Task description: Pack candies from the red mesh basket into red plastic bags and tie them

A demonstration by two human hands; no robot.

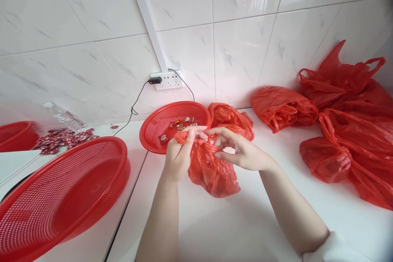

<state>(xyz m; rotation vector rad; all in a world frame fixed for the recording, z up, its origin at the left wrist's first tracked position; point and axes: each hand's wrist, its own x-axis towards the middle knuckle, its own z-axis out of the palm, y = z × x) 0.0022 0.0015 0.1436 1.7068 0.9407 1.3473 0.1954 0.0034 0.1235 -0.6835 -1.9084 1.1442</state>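
Gathered at its top, a red plastic bag (211,176) hangs bulging a little above the white table. My left hand (179,156) is closed on the twisted neck of the bag, thumb up. On the other side my right hand (241,150) has its fingers curled at the neck, with the thumb against the plastic and the index finger reaching toward my left hand. What fills the bag cannot be made out. Just behind my hands stands a round red mesh basket (150,129) with several small wrapped pieces (176,125) in it.
At left lies a large red basket (92,188), with a pile of small red packets (58,141) and a clear plastic bottle (66,116) behind. Crumpled red bags (282,106) and tied bags (328,157) lie at right. A power strip (168,81) with cables is on the tiled wall.
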